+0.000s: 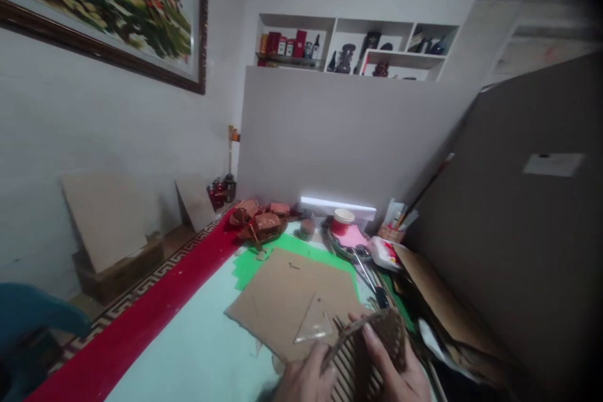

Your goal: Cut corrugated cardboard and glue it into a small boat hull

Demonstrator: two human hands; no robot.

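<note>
At the bottom of the view my left hand [308, 378] and my right hand [402, 377] are both closed on a brown boat-shaped piece [389, 333]. It is tilted, with a pointed upper end and a row of thin parallel slats on its left part. My left fingers grip its left edge, while my right thumb presses on its face. Just beyond it, a clear triangular set square [315, 323] lies on a brown board [277, 292]. A few thin dark sticks [338, 325] show beside the piece. The lower part of the piece is cut off by the frame.
Several brown wrapped lumps [264, 226] sit at the far left of the table. A red-and-white tub [342, 221], brushes [365, 270], a paint-stained white tray [385, 254] and a pen holder [392, 232] stand at the right back. A grey panel [522, 232] rises on the right.
</note>
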